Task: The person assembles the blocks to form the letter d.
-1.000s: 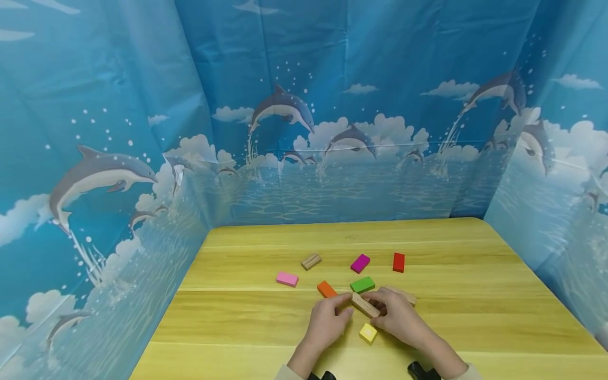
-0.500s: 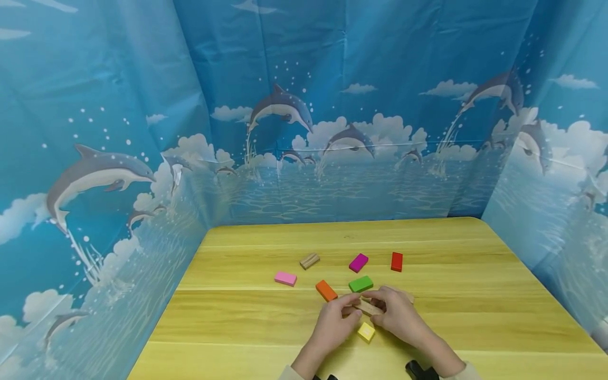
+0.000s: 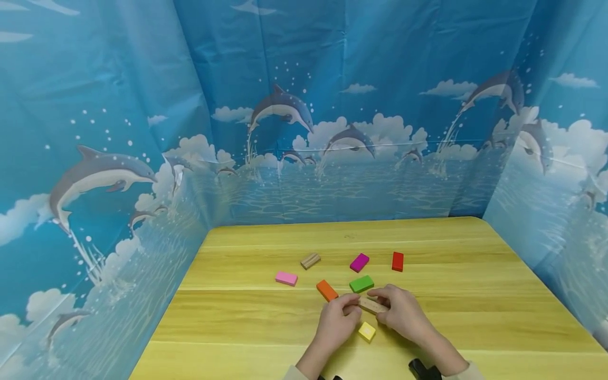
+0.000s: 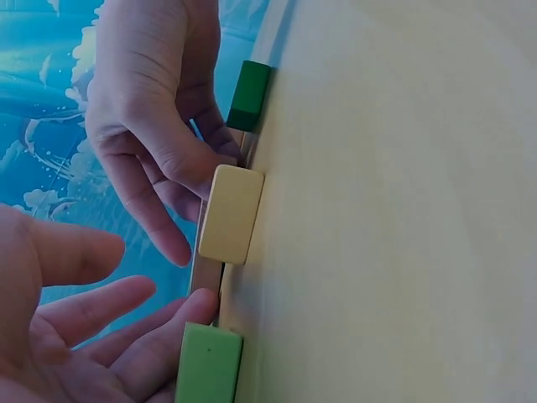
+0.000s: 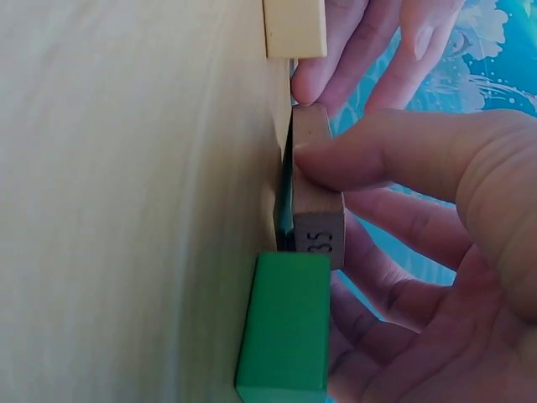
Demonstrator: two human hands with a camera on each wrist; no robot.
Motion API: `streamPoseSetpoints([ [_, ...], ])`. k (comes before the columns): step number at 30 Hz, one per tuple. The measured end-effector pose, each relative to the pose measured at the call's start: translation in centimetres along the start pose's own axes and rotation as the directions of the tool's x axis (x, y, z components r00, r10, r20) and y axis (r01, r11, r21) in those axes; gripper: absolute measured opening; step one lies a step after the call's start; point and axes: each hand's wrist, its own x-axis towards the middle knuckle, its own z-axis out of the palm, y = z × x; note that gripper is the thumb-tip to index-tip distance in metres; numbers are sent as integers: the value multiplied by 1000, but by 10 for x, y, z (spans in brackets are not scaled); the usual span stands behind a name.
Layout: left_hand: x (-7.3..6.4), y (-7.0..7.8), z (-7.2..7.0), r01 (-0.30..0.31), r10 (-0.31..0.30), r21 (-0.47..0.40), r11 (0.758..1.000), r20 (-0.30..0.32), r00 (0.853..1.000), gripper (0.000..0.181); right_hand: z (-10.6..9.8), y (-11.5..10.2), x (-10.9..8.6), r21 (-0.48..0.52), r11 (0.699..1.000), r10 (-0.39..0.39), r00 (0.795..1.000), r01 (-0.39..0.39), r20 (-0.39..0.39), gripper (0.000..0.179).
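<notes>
My right hand (image 3: 404,314) pinches a small wooden block (image 3: 372,305) between thumb and fingers, low over the table. Dark printed digits show on the wooden block (image 5: 319,197) in the right wrist view, with the thumb on its side. At the block's other end is my left hand (image 3: 336,322), a fingertip touching it, fingers loosely bent and spread in the left wrist view. A yellow block (image 3: 367,332) lies on the near side, between the hands. Just beyond them lie a green block (image 3: 362,284) and an orange block (image 3: 327,290).
Farther back on the yellow wood-grain table (image 3: 237,316) lie a pink block (image 3: 286,278), a grooved wooden block (image 3: 311,260), a magenta block (image 3: 359,262) and a red block (image 3: 397,262). A blue dolphin-print curtain (image 3: 332,179) surrounds the table's back and sides.
The held wooden block has turned flatter across the view and shifted right with my right hand. My left hand has moved right. Another wooden piece behind the right hand is no longer visible.
</notes>
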Motion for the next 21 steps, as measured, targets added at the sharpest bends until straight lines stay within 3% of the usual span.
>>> streamPoseSetpoints([
  [9, 5, 3, 7, 20, -21, 38, 999, 14, 1000, 31, -5, 6, 0, 96, 993, 64, 997, -68, 45, 52],
  [21, 13, 5, 9, 26, -29, 184, 983, 12, 1000, 32, -7, 11, 3, 42, 997, 68, 997, -69, 30, 64],
])
